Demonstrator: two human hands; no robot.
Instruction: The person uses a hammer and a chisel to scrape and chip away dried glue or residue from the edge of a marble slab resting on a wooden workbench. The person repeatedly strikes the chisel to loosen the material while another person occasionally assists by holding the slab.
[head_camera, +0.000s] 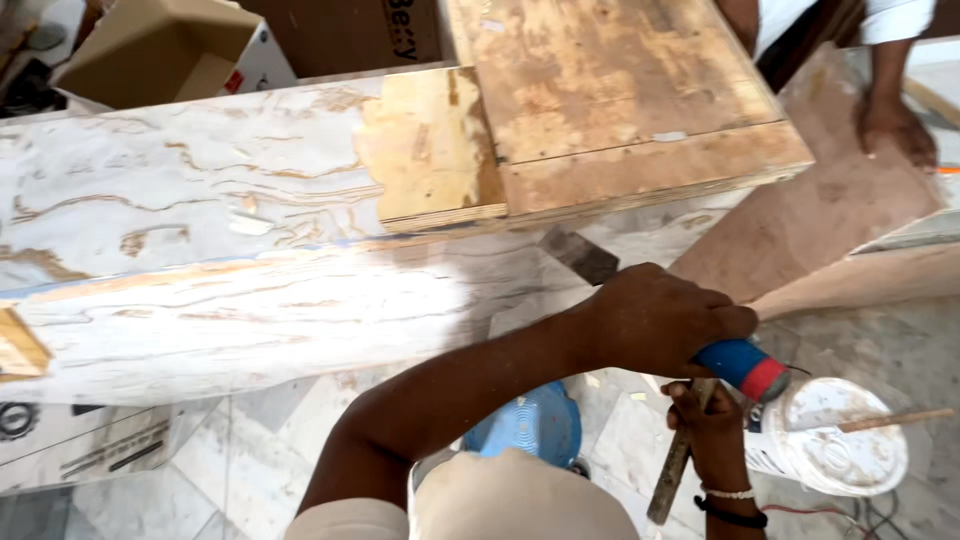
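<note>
My left hand reaches across from the lower left and is closed around a tool with a blue and red handle. Just below it, my right hand, with bracelets on the wrist, grips a long wooden-handled tool that points down to the floor. Both hands are over the marble floor, just in front of a long white-laminated plywood board. What the two tools' working ends are doing is hidden by my hands.
A bare plywood panel lies on the white board. Another person's hand rests on a brown sheet at upper right. A white bucket with a stick stands beside my hands. A blue round object sits below; cardboard boxes behind.
</note>
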